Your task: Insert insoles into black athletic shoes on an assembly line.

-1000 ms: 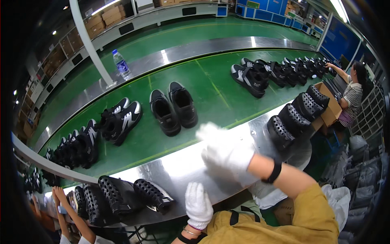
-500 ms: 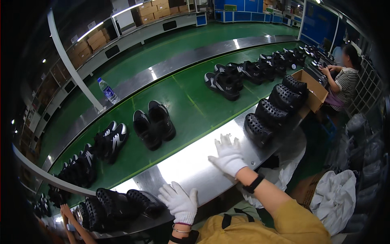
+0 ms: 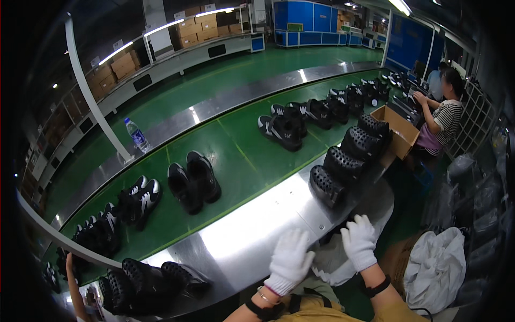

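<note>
My left hand point(image 3: 289, 261), in a white knit glove, hovers over the near edge of the steel ledge point(image 3: 255, 225) with its fingers extended and nothing in it. To its right, my right hand point(image 3: 359, 244), gloved the same way, is above a pale plastic sack point(image 3: 382, 210) beside the ledge. Its fingers are apart and slightly bent; a small dark shape shows behind their tips. Nearest to it on the ledge is a row of black, rounded pieces full of holes point(image 3: 325, 185). Similar black pieces point(image 3: 142, 279) stand at the ledge's left end.
Pairs of black-and-white sneakers point(image 3: 194, 182) stand along the green belt point(image 3: 241, 161). A water bottle point(image 3: 137, 135) is on the far steel rail. A cardboard box point(image 3: 406, 131) and a seated person point(image 3: 442, 115) are at right; another person's arm point(image 3: 76, 290) reaches in at lower left.
My left hand has moved right, and my right hand has come off the ledge toward the sack. The view has shifted slightly. The other person's hands at lower left have moved toward the belt.
</note>
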